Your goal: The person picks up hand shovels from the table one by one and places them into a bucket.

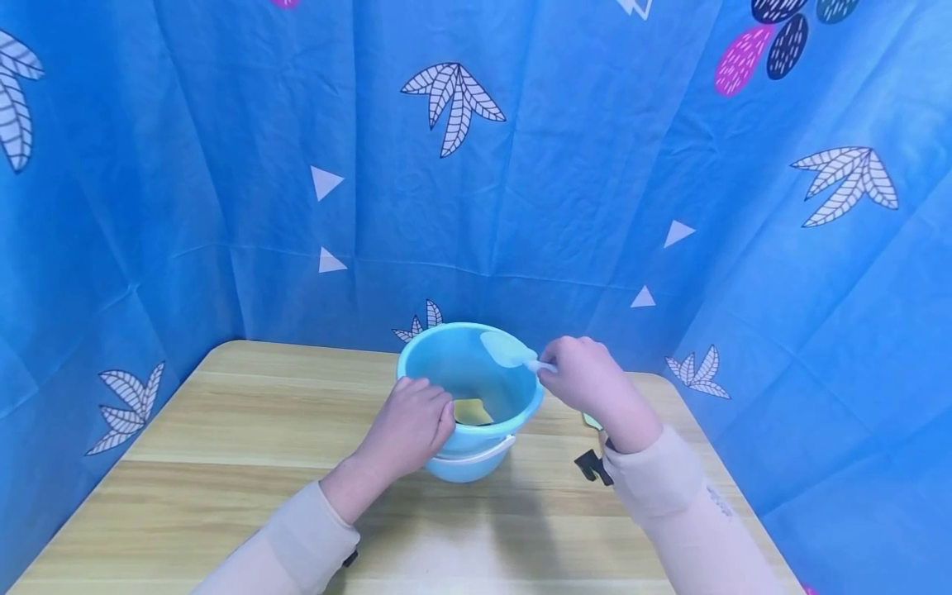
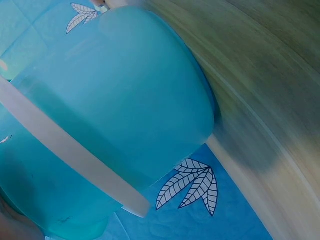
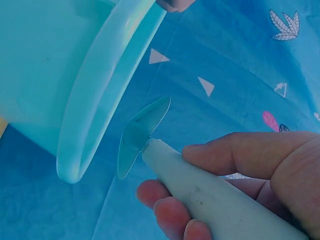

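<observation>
A light blue bucket (image 1: pixel 463 469) stands on the table, its pale carrying handle (image 2: pixel 75 155) hanging against the outside. Over the near left of the rim, my left hand (image 1: pixel 412 417) grips it with curled fingers. A yellow piece (image 1: pixel 472 411) shows at the bottom of the bucket. My right hand (image 1: pixel 587 378), at the right side of the rim, pinches the pale grip (image 3: pixel 205 195) of a small toy shovel between thumb and fingers. The shovel's blue blade (image 1: pixel 504 349) overlaps the bucket's opening in the head view; in the right wrist view it appears beside the rim (image 3: pixel 95 100).
Beneath the bucket lies a wood-grain table (image 1: pixel 245 463). A blue patterned curtain (image 1: pixel 290 149) encloses it at the back and both sides. A small green thing (image 1: pixel 591 421) is mostly hidden behind the right wrist. A black clip (image 1: pixel 592 467) sticks out by the right cuff.
</observation>
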{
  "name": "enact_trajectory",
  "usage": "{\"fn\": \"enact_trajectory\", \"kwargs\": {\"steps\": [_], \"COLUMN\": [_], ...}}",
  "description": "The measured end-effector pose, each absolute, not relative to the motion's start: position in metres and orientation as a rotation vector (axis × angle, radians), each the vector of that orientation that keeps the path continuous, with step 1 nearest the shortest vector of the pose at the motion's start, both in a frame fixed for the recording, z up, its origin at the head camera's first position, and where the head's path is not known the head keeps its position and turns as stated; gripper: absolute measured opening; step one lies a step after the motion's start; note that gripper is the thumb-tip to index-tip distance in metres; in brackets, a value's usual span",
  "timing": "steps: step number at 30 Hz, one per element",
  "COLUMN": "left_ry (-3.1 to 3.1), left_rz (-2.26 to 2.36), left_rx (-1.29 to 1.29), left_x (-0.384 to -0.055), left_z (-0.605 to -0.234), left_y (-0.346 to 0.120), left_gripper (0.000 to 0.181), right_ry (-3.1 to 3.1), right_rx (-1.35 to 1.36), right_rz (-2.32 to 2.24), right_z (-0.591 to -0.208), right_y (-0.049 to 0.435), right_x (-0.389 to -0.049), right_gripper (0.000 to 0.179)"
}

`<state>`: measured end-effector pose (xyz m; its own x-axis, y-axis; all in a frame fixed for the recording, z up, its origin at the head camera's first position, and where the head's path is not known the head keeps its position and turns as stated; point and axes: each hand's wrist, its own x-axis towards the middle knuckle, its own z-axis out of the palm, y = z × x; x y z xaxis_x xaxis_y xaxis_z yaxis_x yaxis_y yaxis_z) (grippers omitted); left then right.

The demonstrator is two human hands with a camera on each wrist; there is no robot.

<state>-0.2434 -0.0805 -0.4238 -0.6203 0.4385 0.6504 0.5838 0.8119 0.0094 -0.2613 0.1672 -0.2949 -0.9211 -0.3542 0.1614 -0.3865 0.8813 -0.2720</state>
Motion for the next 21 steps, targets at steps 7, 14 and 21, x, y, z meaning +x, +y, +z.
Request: {"fn": "enact_trajectory", "kwargs": {"steps": [7,14,21], "left_ry": [-2.336,-2.342,-2.344], "left_rz": [-0.278,-0.288,-0.290], "left_rx": [-0.749,-0.751,-0.750], "left_x": [-0.243,-0.243,-0.243], "left_z": [-0.423,-0.422,-0.421], "left_y": [-0.081,-0.081,-0.080], "left_gripper": [0.029,0.028,0.029], "right_ry": [-2.945,-2.968,-2.957], "right_rx": [0.600,0.597,0.618], "right_rz": [0.448,0.439,0.372], "right_z": [-0.298,-0.304,-0.308], "right_y": [0.159,0.149,0.140], "right_x": [-0.261,-0.262,-0.263], "right_gripper": [0.015,0.023,0.027]}}
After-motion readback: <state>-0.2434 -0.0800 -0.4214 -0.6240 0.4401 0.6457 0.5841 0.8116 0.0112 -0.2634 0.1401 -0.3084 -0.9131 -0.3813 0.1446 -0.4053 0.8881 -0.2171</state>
